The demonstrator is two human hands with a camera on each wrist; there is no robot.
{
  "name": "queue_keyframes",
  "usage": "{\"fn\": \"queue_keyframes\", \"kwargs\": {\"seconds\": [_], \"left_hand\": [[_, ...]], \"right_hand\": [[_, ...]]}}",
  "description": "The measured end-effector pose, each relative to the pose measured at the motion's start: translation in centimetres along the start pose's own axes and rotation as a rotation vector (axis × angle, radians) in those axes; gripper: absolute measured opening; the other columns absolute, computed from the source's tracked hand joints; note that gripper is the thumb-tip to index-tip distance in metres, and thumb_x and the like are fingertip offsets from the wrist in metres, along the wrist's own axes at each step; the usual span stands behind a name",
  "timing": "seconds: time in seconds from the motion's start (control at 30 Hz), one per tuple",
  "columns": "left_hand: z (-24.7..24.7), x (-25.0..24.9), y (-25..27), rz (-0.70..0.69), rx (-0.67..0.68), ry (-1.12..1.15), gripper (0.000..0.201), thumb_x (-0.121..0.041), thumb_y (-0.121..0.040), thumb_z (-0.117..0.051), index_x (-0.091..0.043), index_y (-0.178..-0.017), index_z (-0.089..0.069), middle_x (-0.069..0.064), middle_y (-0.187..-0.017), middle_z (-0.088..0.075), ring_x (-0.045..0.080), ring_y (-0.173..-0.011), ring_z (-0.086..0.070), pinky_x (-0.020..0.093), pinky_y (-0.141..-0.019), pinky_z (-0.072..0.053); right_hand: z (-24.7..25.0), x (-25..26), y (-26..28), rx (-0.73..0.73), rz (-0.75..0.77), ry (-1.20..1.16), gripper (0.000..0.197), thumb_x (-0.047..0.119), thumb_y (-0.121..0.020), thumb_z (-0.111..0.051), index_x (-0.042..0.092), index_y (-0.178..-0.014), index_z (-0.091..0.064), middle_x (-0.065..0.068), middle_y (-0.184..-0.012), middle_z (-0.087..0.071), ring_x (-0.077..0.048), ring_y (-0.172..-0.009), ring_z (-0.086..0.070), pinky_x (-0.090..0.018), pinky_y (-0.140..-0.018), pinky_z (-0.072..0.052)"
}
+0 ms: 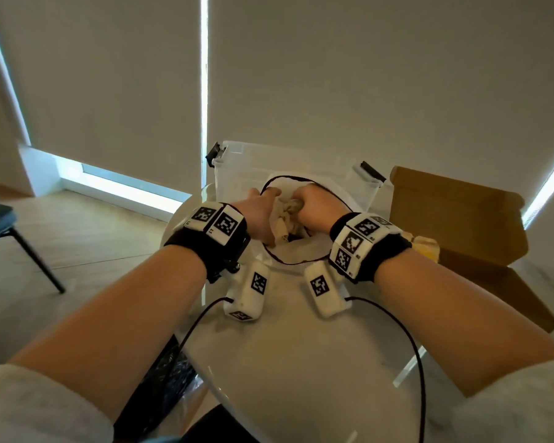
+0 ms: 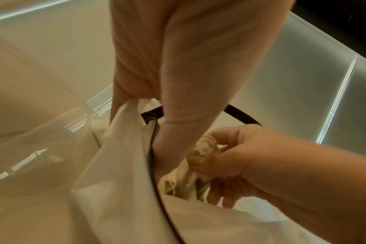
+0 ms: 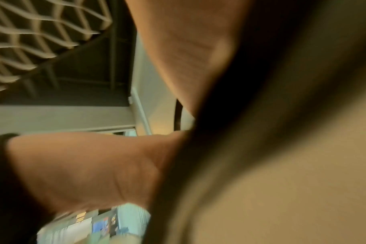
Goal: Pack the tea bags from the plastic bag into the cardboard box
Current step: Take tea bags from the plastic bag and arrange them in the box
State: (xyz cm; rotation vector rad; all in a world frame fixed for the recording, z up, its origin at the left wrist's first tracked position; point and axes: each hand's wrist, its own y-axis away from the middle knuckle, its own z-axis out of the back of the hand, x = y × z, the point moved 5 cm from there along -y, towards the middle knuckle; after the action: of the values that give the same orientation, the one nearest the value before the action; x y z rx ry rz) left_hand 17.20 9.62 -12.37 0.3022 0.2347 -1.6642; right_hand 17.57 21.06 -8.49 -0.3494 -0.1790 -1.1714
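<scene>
A white plastic bag (image 1: 301, 254) with a black rim lies open on the round white table (image 1: 285, 353). My left hand (image 1: 259, 215) pinches the bag's left edge (image 2: 125, 115) and holds the mouth open. Inside the mouth, my right hand (image 1: 317, 208) is closed round a crumpled bunch of pale tea bags (image 1: 285, 215), which also shows in the left wrist view as tea bags (image 2: 201, 151) in the right hand (image 2: 236, 158). The open cardboard box (image 1: 461, 206) stands at the right, with a yellowish tea bag (image 1: 426, 247) inside, just behind my right wrist. The right wrist view is blurred.
A clear plastic bin (image 1: 234, 167) with black latches stands right behind the bag. Black cables (image 1: 410, 343) trail from both wrist units over the table toward me. A chair (image 1: 0, 219) stands on the floor at the far left.
</scene>
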Motion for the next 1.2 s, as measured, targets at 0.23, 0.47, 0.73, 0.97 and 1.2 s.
{"fn": "queue_keyframes", "kwargs": {"seconds": [0.23,0.47,0.73,0.97,1.2], "left_hand": [[0.4,-0.3,0.0,-0.022,-0.031,0.012,0.100,-0.029,-0.065,-0.080,-0.032,-0.144,-0.019,0.006,-0.132,-0.027,0.031,-0.116,-0.045,0.047,-0.096,-0.046],[2.4,-2.9,2.2,-0.159,-0.133,0.064,0.061,-0.021,-0.077,-0.071,-0.032,-0.132,-0.046,0.007,-0.155,-0.011,0.031,-0.142,-0.003,0.050,-0.114,-0.018],[5.7,-9.2,6.0,-0.495,-0.286,0.987,0.029,0.003,-0.092,-0.042,-0.011,-0.096,-0.068,0.004,-0.105,-0.071,0.012,-0.102,-0.065,0.028,-0.092,-0.051],[0.4,-15.0,5.0,-0.597,0.139,0.603,0.051,-0.027,-0.080,-0.072,-0.024,-0.125,-0.047,-0.008,-0.111,-0.063,0.005,-0.106,-0.059,0.024,-0.094,-0.047],[-2.7,-17.3,3.3,-0.505,0.246,0.904,0.019,0.001,-0.090,-0.054,-0.013,-0.102,-0.060,0.002,-0.093,-0.066,0.017,-0.092,-0.065,0.031,-0.088,-0.053]], "right_hand": [[2.6,-0.1,3.0,-0.181,0.164,0.009,0.023,-0.001,-0.083,-0.051,0.008,-0.099,-0.065,-0.009,-0.095,-0.065,-0.025,-0.089,-0.059,-0.038,-0.079,-0.050],[4.8,-1.9,7.1,-0.160,0.080,-0.499,0.021,0.002,-0.092,-0.052,0.021,-0.102,-0.052,-0.003,-0.087,-0.061,-0.012,-0.064,-0.059,-0.015,-0.047,-0.045],[7.1,-6.3,11.5,-0.180,-0.091,-1.217,0.021,0.000,-0.094,-0.046,0.014,-0.102,-0.059,-0.011,-0.080,-0.070,-0.020,-0.069,-0.055,-0.020,-0.053,-0.046],[8.7,-10.0,13.3,-0.353,-0.123,-1.641,0.027,-0.002,-0.095,-0.039,0.004,-0.110,-0.060,-0.012,-0.085,-0.069,-0.013,-0.060,-0.064,-0.018,-0.049,-0.051],[9.4,-12.9,14.3,-0.461,-0.115,-1.727,0.028,-0.001,-0.095,-0.035,0.003,-0.110,-0.058,-0.015,-0.088,-0.063,-0.010,-0.052,-0.053,-0.016,-0.043,-0.041]]}}
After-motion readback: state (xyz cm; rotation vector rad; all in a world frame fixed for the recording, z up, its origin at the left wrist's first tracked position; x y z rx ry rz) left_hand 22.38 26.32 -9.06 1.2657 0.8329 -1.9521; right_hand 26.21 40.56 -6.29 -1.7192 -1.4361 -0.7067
